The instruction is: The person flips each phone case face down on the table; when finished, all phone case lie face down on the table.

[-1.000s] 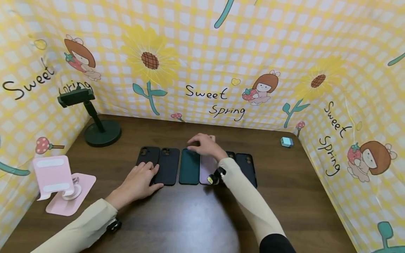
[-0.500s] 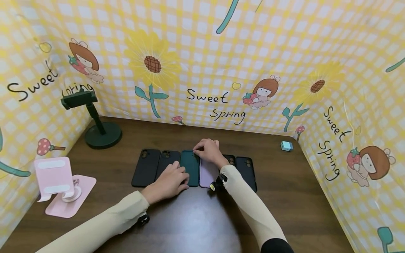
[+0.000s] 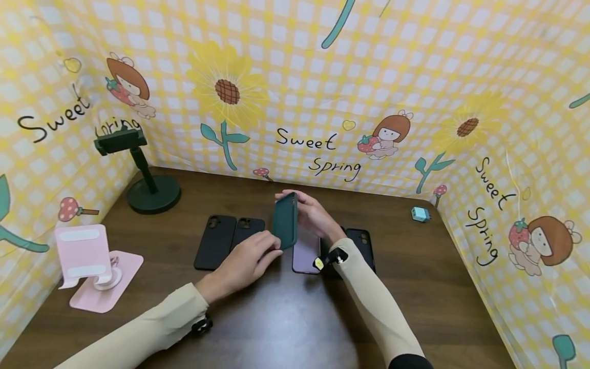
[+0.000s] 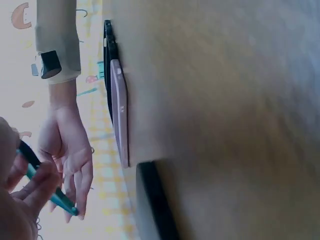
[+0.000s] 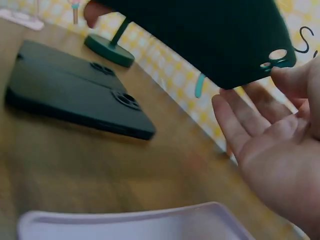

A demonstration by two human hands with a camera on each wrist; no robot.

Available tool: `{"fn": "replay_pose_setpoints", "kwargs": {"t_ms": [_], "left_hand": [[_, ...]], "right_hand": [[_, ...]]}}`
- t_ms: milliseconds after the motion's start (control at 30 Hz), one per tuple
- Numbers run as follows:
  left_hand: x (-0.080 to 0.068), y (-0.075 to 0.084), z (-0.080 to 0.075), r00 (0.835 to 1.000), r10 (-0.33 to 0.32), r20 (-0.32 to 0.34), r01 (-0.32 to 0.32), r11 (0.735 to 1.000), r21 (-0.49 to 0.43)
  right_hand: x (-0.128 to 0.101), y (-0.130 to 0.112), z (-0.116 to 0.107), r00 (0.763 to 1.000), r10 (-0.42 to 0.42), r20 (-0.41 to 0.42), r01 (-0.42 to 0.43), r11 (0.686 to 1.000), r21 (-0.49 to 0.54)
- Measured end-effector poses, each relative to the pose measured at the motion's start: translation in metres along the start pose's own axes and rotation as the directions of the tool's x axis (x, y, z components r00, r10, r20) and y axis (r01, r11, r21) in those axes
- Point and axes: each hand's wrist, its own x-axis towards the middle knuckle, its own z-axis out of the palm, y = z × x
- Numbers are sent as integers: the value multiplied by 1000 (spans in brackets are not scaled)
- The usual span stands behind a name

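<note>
The dark green phone case (image 3: 284, 220) has come up off the table (image 3: 415, 287) since half a second ago, out of its slot in the row.

It now stands tilted on edge in the air above the gap between the black cases and the lilac case (image 3: 305, 252). The left hand (image 3: 249, 259) pinches its near lower end between thumb and fingers, and the right hand (image 3: 313, 215) steadies the far top end with its fingers nearly straight behind the case and the thumb at the camera cutout. Two black cases (image 3: 226, 241) lie flat at the left of the gap, and another black case (image 3: 361, 246) lies at the right, partly under the right sleeve. The camera has shifted slightly; the pink stand (image 3: 87, 261), dark green phone holder (image 3: 147, 184) and small blue charger (image 3: 420, 213) keep their places.
</note>
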Motion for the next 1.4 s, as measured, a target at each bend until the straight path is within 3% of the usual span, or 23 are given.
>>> {"fn": "replay_pose_setpoints", "kwargs": {"t_ms": [100,167,233,300,433,567,733,867,967,1067,1167,1233,1300,1400], "left_hand": [[0,1,5,999,-6,-45,0,991,-132],[1,1,7,999,-28,-43,19,980,-197],[0,0,8,997,-74,-31,65,974,-215],[-1,-1,7,993,-121,-14,118,981,-155],[-8,-6,7,981,-191,24,187,976,107],[-12,-12,13,961,-265,84,226,920,322],[-11,-16,21,924,-347,162,252,870,423],[-8,-15,24,881,-406,243,254,840,480],[-8,-11,24,848,-443,291,248,817,521],[-9,-4,25,830,-451,327,234,815,530],[-2,5,30,853,-387,349,193,856,479],[6,11,35,880,-312,359,145,895,422],[15,16,41,896,-241,374,93,924,372],[24,21,52,892,-197,406,53,939,339]], "right_hand": [[-4,7,2,999,-47,-23,48,998,40],[-6,10,1,995,-70,-73,70,998,2],[-8,11,0,988,-78,-131,63,992,-113],[-9,9,-2,982,-78,-170,28,960,-280],[-10,5,-6,983,-48,-180,-68,808,-585],[-6,7,-6,987,-28,-161,-103,659,-745],[2,16,-1,986,-2,-169,-149,462,-874],[7,23,5,987,-29,-160,-143,317,-938],[6,31,7,992,-53,-117,-99,271,-957],[-5,32,-1,994,-68,-88,-69,237,-969],[-21,23,-20,985,-115,-131,-105,209,-972],[-32,14,-35,973,-131,-189,-160,204,-966],[-41,7,-48,961,-116,-251,-223,208,-952],[-50,6,-59,952,-53,-302,-286,202,-937]]}}
